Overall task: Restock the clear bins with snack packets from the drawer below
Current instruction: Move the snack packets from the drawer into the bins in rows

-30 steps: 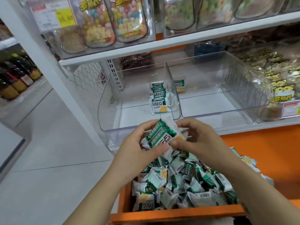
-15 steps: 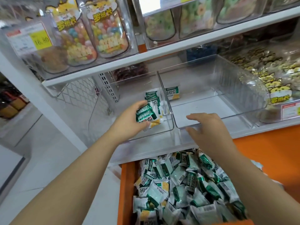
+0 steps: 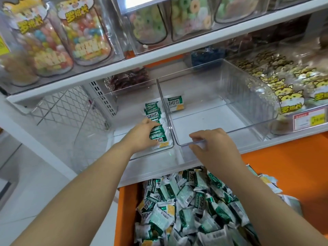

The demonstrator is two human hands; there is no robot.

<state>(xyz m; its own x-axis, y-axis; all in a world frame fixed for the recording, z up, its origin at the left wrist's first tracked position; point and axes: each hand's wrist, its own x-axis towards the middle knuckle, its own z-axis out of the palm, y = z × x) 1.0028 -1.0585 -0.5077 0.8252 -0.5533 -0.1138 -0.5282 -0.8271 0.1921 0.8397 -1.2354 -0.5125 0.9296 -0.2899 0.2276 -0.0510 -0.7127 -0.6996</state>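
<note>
Shop shelf (image 3: 159, 48), clear bins side by side. Left grip (image 3: 142, 134) inside left bin (image 3: 131, 110), clamped on packets (image 3: 158, 134) at near end of row running front-to-back. Right grip (image 3: 211, 144) pinching right bin (image 3: 239, 132) front rim. Drawer (image 3: 126, 201) stock directly below, right grip nearer.

Both forearms reaching forward, left hand (image 3: 140, 134) gripping snack packets (image 3: 158, 134), right hand (image 3: 212, 147) pinching clear bin (image 3: 248, 127) rim

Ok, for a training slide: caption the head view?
Left hand holds green snack packets in the left clear bin; right hand grips the right clear bin's rim above the orange drawer.
</note>
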